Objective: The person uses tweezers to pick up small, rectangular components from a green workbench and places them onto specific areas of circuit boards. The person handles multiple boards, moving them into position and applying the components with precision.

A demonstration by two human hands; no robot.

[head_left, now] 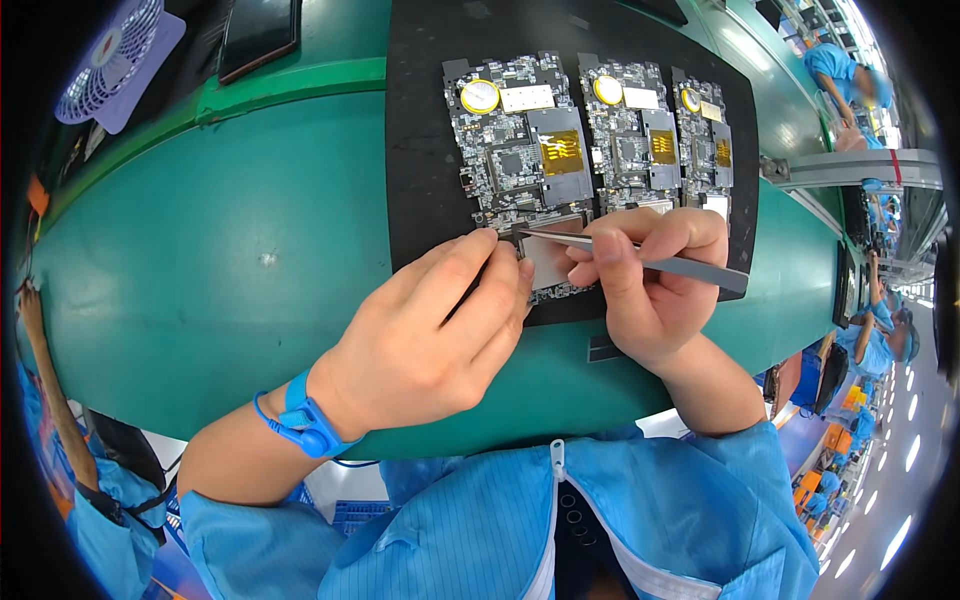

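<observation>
My left hand (430, 335) is closed, its bent fingertips pressed on the lower left edge of the nearest circuit board (510, 160); anything small beneath them is hidden. Metal tweezers (705, 271) are pinched in my right hand (655, 290). Their tip points left and reaches the board beside my left fingertips, above a silvery rectangular plate (550, 258). This board carries a round coin cell (480, 97) and amber tape (561, 152). Two similar boards lie to its right, a middle circuit board (626, 125) and a right-hand circuit board (704, 135).
All the boards lie on a black mat (425, 150) over a green table (240, 260). A blue strap (308, 415) circles my left wrist. At the far left stand a purple fan (115, 65) and a dark flat device (262, 35). A metal rail (855, 168) and co-workers (848, 78) appear at right.
</observation>
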